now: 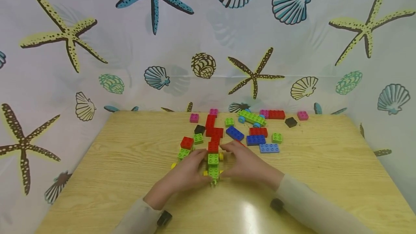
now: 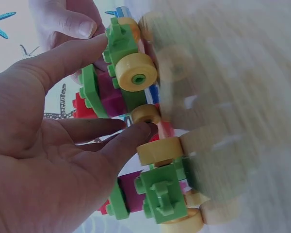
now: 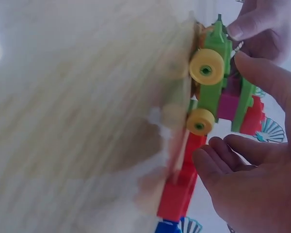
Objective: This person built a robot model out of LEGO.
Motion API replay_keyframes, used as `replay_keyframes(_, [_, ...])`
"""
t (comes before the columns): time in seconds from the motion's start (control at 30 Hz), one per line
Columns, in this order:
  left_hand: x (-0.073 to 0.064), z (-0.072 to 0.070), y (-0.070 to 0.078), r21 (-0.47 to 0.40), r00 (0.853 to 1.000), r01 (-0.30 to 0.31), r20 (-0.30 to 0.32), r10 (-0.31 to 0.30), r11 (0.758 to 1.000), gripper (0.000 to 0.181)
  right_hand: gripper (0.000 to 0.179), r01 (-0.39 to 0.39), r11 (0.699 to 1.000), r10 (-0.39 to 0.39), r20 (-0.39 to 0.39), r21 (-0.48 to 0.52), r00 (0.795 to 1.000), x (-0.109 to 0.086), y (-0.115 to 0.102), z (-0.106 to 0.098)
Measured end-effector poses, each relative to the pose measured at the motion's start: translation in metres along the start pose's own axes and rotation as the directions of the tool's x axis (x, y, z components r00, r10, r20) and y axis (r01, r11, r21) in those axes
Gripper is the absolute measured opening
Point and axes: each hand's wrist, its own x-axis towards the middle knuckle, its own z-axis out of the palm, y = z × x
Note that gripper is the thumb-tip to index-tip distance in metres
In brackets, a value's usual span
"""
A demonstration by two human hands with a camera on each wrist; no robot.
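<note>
A toy car of green bricks (image 1: pixel 213 170) stands on the table between both hands, with yellow wheels (image 3: pixel 206 67), a purple brick (image 3: pixel 228 106) and a red brick (image 1: pixel 213 147) on top. My left hand (image 1: pixel 186 170) curves along its left side, thumb by the hitch end and a fingertip right at a wheel in the left wrist view. On the other side, my right hand (image 1: pixel 248 163) has spread, loosely bent fingers beside the car. Just left of my left hand is a similar toy car (image 2: pixel 165 194), partly hidden by that hand in the head view.
Red bricks (image 1: pixel 214 132) lie beyond the car. Farther right are blue bricks (image 1: pixel 255 140), a light blue brick (image 1: pixel 269 148) and a green base with blue wheels (image 1: pixel 251 117). Pink bricks (image 1: pixel 302 115) and black bricks (image 1: pixel 290 122) lie towards the back, before a patterned cloth (image 1: pixel 182 46).
</note>
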Motion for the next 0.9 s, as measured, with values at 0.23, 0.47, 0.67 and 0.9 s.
replay_keyframes(0.23, [-0.010, -0.006, 0.009, -0.016, 0.997, 0.029, -0.075, -0.030, 0.999, 0.088, 0.078, -0.017, 0.999, 0.019, -0.048, 0.038, 0.999, -0.013, 0.012, -0.021])
replay_keyframes(0.47, [-0.016, -0.017, 0.023, -0.159, 0.986, -0.032, -0.169, 0.005, 0.987, 0.071, 0.069, -0.017, 0.999, 0.020, -0.095, 0.039, 0.995, -0.029, 0.038, -0.048])
replay_keyframes(0.67, [-0.015, -0.018, 0.037, -0.290, 0.970, -0.190, -0.203, 0.134, 0.938, 0.052, 0.065, -0.052, 0.998, 0.055, -0.141, 0.022, 0.988, -0.045, 0.061, -0.069])
replay_keyframes(0.9, [-0.011, -0.011, 0.050, -0.303, 0.936, -0.336, -0.217, 0.279, 0.892, 0.044, 0.063, -0.125, 0.992, 0.126, -0.193, 0.021, 0.973, -0.057, 0.081, -0.083])
